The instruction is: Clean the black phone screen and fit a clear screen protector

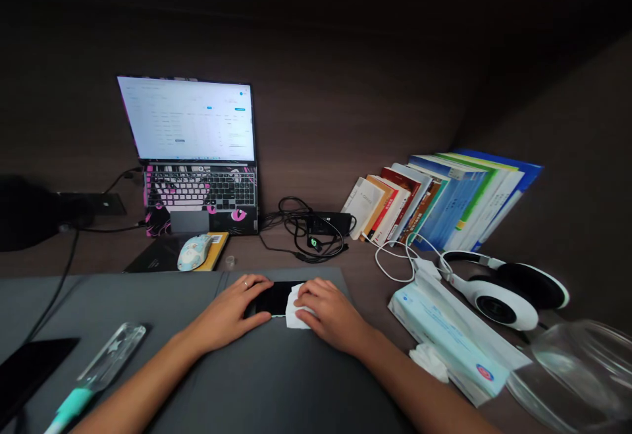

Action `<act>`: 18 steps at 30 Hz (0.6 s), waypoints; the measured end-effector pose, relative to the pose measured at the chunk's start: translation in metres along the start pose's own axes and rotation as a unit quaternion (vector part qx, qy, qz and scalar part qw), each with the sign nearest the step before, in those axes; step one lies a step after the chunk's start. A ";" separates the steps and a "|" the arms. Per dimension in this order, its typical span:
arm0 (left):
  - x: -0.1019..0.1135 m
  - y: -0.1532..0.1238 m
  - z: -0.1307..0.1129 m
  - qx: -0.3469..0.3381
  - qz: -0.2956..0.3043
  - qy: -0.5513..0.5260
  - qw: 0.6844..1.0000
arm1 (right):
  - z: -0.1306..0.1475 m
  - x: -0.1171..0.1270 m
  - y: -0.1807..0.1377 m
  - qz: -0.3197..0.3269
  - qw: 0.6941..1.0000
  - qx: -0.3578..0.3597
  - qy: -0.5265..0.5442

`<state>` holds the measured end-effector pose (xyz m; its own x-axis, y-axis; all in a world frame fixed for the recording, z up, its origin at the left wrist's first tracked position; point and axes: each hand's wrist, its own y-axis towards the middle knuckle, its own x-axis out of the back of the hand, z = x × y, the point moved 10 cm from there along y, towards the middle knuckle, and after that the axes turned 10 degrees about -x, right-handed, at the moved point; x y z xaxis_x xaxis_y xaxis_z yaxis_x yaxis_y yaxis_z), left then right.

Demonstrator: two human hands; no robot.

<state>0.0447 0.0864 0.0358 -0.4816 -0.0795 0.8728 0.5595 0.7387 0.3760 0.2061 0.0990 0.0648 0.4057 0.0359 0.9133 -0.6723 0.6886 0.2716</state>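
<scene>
A black-screened smartphone (272, 298) lies flat on the dark grey desk mat (276, 375), its long side running left to right. My left hand (228, 314) grips the phone's left end, thumb on the near edge and fingers on the far edge. On the right part of the screen rests a folded white tissue (295, 319), pinched and pressed down under the fingers of my right hand (333, 313). The phone's right end is hidden beneath that hand and the tissue.
Behind the mat stand an open laptop (195, 124), a mouse (194, 252) on a yellow book, and a charger with cables (326, 224). Leaning books (444, 197), white headphones (503, 296), a tissue pack (447, 332) and a glass bowl (582, 368) occupy the right. A transparent phone case (112, 355) lies left.
</scene>
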 end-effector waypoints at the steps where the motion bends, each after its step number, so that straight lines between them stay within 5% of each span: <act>1: 0.001 0.000 0.000 -0.001 -0.003 0.000 1.000 | -0.001 0.002 0.000 -0.004 1.000 -0.004 -0.001; 18: 0.007 0.004 -0.006 0.002 0.002 -0.015 1.000 | 0.006 0.006 0.000 -0.026 0.999 0.014 -0.020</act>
<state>0.0480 0.0846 0.0453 -0.4993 -0.0566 0.8646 0.5591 0.7413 0.3714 0.2051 0.0947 0.0717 0.4156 -0.0284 0.9091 -0.6679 0.6690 0.3262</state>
